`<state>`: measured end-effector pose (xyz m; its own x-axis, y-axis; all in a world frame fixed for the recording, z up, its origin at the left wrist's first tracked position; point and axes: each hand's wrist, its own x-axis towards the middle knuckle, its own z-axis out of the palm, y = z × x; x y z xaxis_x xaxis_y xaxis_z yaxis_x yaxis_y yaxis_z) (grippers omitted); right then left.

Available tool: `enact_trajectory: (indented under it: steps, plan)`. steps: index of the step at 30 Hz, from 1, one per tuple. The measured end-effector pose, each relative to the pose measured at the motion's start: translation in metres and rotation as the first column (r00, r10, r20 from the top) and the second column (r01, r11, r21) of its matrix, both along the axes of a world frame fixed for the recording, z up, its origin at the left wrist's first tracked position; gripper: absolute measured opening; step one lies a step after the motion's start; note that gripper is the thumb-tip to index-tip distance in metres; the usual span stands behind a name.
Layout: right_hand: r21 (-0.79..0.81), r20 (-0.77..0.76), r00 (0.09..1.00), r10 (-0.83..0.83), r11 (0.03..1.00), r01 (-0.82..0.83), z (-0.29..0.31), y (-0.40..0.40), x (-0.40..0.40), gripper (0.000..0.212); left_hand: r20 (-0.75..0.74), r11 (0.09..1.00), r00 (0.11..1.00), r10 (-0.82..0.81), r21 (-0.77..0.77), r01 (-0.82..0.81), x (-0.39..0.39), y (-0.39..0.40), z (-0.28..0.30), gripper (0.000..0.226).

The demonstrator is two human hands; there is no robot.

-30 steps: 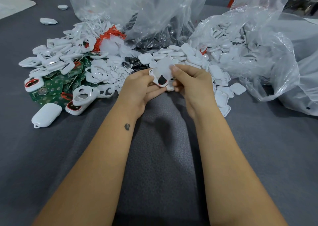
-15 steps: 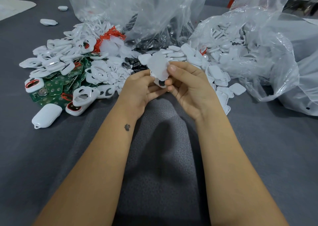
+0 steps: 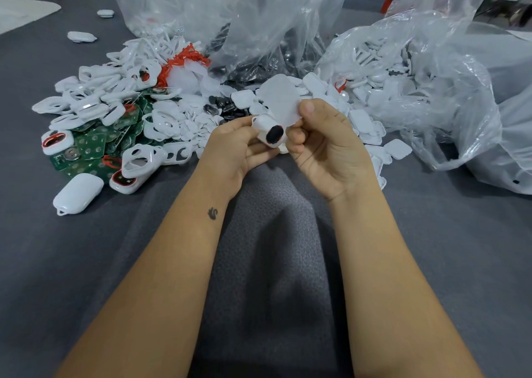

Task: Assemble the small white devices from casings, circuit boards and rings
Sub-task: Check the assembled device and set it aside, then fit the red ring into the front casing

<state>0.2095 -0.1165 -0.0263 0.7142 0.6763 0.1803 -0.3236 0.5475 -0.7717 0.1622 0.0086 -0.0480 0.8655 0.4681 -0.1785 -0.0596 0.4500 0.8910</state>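
Between both hands, mid-scene just near side of the parts heap — one small white casing w/ a dark oval opening rimmed red, facing the camera. Left hand grips it from the left, fingers curled under. Right hand pinches a thin translucent white sheet piece between thumb and fingers; it stands up just above the casing, touching or nearly so — can't tell which.

Risks, my read:
- Sheet piece is floppy and held at one edge only. Could fold or go in skewed if pushed down w/o lining up to the opening.
- Casing is held by its left side only, above the grey cloth. A push from the right may twist it out of the grip; if it drops into the heap it's lost among lookalikes.
- Red ring looks seated in the opening, but too small to confirm. If it's proud on one side, pressing could pinch it.

Counts:
- In hand: 1 casing, 1 sheet piece.
- Closed white unit near left: 1. Two more lone white pieces far left on the cloth.
- Open casings w/ red ring showing, left heap: approx 3.
- Green circuit boards: overlapping pile, several, not countable.
- White frames, flat covers, dark discs: dozens, not countable.
- Clear plastic bags: at least 3.
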Motion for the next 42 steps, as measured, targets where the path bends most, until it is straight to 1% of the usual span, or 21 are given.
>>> enact_trajectory:
  steps: [5, 10, 13, 18, 20, 22, 24, 26, 28, 33, 38, 42]
  plan:
    - [0.006, -0.029, 0.999, 0.033, 0.999, -0.033, 0.002, -0.002, -0.001, 0.028, -0.020, 1.000, 1.000, -0.003, 0.010, 0.004, -0.001, 0.000, 0.001, 0.026]
    - [-0.029, -0.053, 0.993, 0.103, 0.994, -0.104, 0.001, -0.004, -0.002, 0.033, -0.033, 0.999, 0.999, -0.013, 0.035, 0.014, -0.002, 0.000, 0.003, 0.029]
    - [-0.058, -0.068, 0.993, 0.094, 0.993, -0.098, 0.002, -0.004, -0.003, 0.032, -0.040, 1.000, 0.999, 0.000, 0.028, 0.001, -0.001, -0.001, 0.004, 0.030]
    - [-0.053, -0.094, 0.993, 0.066, 0.996, -0.072, 0.001, -0.004, -0.001, 0.031, -0.031, 0.999, 0.999, -0.023, 0.032, 0.024, -0.002, 0.000, 0.003, 0.030]
    - [-0.080, -0.076, 0.997, -0.005, 0.997, -0.002, 0.001, -0.002, 0.001, 0.030, -0.029, 0.999, 0.999, -0.018, 0.027, 0.019, -0.002, 0.001, 0.001, 0.030]
    - [-0.150, -0.025, 0.987, -0.158, 0.977, 0.152, -0.001, 0.001, 0.003, 0.028, -0.024, 1.000, 1.000, -0.002, 0.007, 0.002, -0.001, 0.001, 0.000, 0.028]
    - [-0.254, 0.067, 0.946, -0.316, 0.912, 0.322, -0.003, 0.002, 0.006, 0.029, -0.018, 1.000, 1.000, 0.011, -0.021, -0.011, 0.000, 0.002, 0.000, 0.026]
    - [-0.330, 0.126, 0.902, -0.412, 0.840, 0.430, -0.006, 0.003, 0.007, 0.032, -0.011, 0.999, 1.000, 0.015, -0.046, -0.015, 0.001, 0.002, -0.001, 0.025]
    - [-0.365, 0.133, 0.888, -0.441, 0.811, 0.457, -0.007, 0.004, 0.008, 0.029, -0.003, 0.999, 1.000, 0.013, -0.053, -0.013, 0.001, 0.003, -0.001, 0.024]
    - [-0.378, 0.137, 0.892, -0.430, 0.810, 0.448, -0.010, 0.012, 0.004, 0.028, 0.054, 0.995, 0.999, 0.007, -0.099, -0.002, 0.001, 0.001, -0.001, 0.022]
    - [-0.378, 0.167, 0.888, -0.428, 0.804, 0.459, -0.011, 0.014, 0.003, 0.026, 0.119, 0.989, 0.989, -0.086, -0.111, 0.099, -0.001, -0.001, -0.001, 0.034]
    - [-0.401, 0.229, 0.864, -0.449, 0.765, 0.504, -0.012, 0.014, 0.004, 0.024, 0.117, 0.986, 0.989, -0.088, -0.131, 0.103, -0.001, 0.000, -0.001, 0.037]
